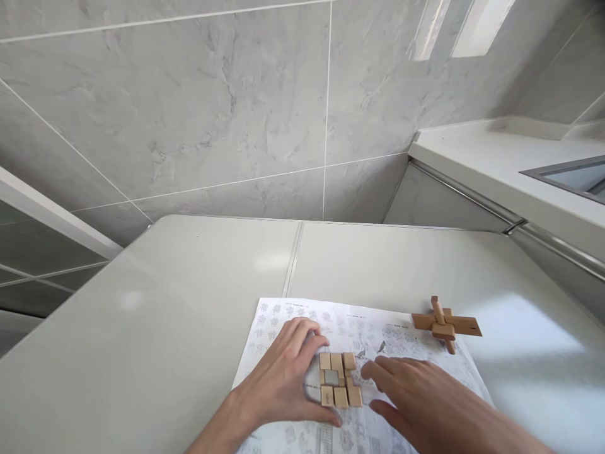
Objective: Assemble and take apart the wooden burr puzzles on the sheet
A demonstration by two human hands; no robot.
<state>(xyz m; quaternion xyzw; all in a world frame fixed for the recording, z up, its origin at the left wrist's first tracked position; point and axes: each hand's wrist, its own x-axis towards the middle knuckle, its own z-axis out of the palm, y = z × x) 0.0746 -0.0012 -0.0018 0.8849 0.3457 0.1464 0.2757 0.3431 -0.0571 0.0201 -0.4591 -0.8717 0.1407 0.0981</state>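
Several small wooden blocks (340, 396) lie close together in a squarish cluster, with a pale grey gap or face near the middle. Under them is a printed instruction sheet (340, 321) covered in small line drawings. My left hand (286, 372) curves around the cluster's left side, thumb below and fingers above, spread apart. On the right, my right hand (406, 384) hovers beside the blocks with thumb and fingers apart and nothing between them. Whether the left fingertips touch the blocks I cannot tell.
A cross-shaped wooden puzzle piece assembly (443, 325) rests on the sheet's upper right edge. The white table (189, 315) has a seam running across it. Beyond stands a grey tiled wall (212, 107), and a white counter (496, 157) juts in at the right.
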